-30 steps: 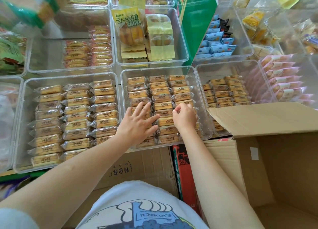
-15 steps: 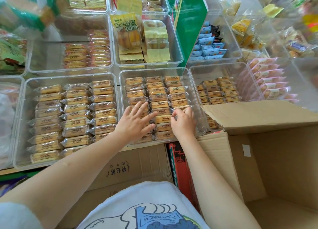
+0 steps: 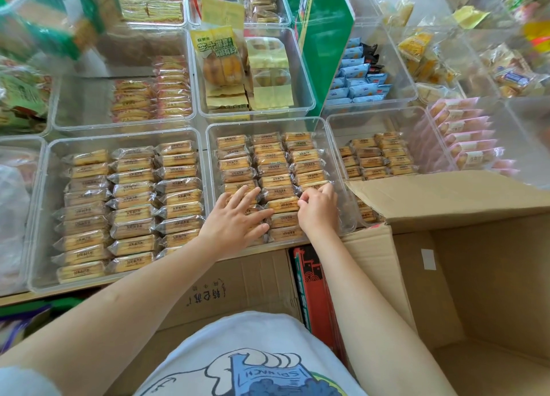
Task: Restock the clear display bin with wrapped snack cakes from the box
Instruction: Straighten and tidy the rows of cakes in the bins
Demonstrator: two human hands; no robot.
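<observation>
The clear display bin point(image 3: 268, 122) in the middle of the shelf holds three columns of wrapped snack cakes point(image 3: 273, 169), stacked close together. My left hand point(image 3: 235, 220) lies flat on the near cakes of the left column, fingers spread and straight. My right hand point(image 3: 318, 214) is over the right column with its fingers curled, pinching a wrapped cake point(image 3: 312, 185) at its near edge. The open cardboard box point(image 3: 446, 196) stands at the right, one flap lying against the bin's corner. The part of its inside that shows holds no cakes.
A larger clear bin point(image 3: 38, 217) of similar cakes sits to the left, another point(image 3: 336, 133) to the right behind the flap. More bins of snacks fill the back rows. A green carton point(image 3: 321, 38) stands upright. Closed boxes point(image 3: 238, 288) sit under the shelf edge.
My right hand has shifted slightly rightward onto the right column of cakes. My left hand stays flat on the left column. The view has swung a little to the right.
</observation>
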